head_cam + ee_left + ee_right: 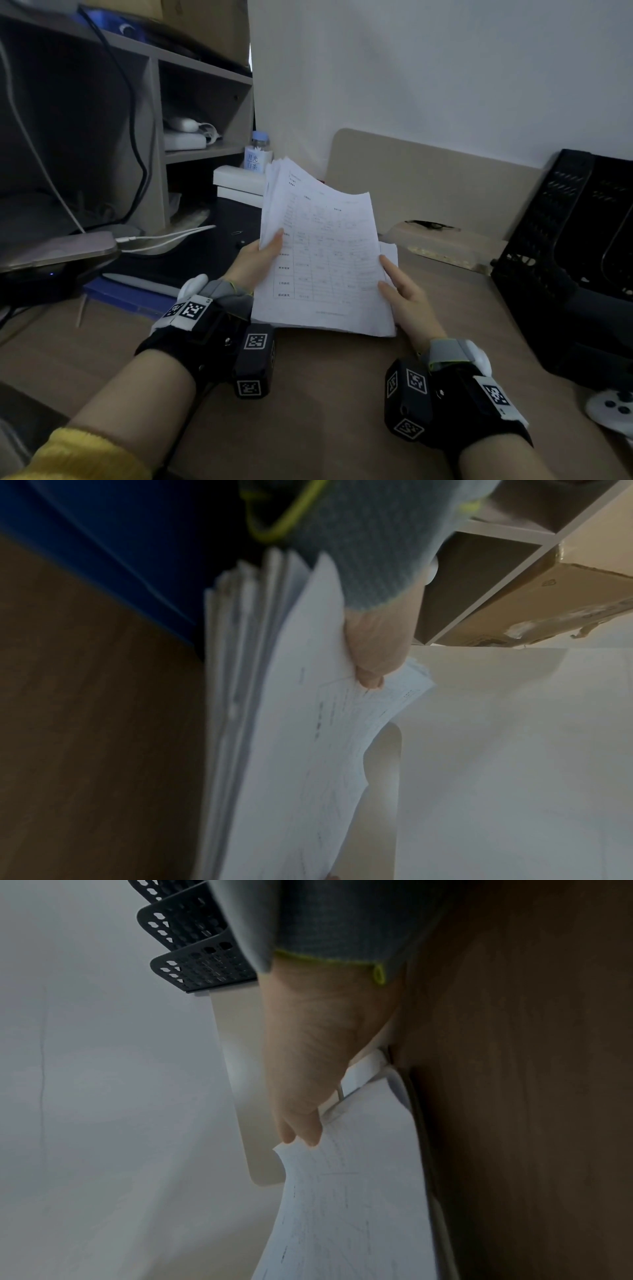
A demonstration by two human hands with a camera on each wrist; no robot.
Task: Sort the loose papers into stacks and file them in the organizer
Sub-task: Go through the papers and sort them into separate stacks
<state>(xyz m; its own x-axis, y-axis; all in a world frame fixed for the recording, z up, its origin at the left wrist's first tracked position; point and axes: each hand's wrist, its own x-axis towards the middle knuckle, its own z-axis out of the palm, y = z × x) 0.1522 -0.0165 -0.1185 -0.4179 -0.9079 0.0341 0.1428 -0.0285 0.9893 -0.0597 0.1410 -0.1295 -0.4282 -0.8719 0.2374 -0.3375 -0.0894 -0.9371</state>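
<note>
White paper fills both grips: the papers (325, 260) stand on their near short edge on the desk (308, 394), long axis tilting up and away. At the sheaf's left edge the left hand (255, 258) pinches it, thumb on the printed face. At its right edge the right hand (407, 298) holds it, thumb and forefinger straight along the margin. Farther off, past the right hand, stands the black organizer (561, 240), so that hand is nearer for filing.

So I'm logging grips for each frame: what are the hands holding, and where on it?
Both hold the paper stack: the left hand pinches its left edge, the right hand grips its right edge.
</note>
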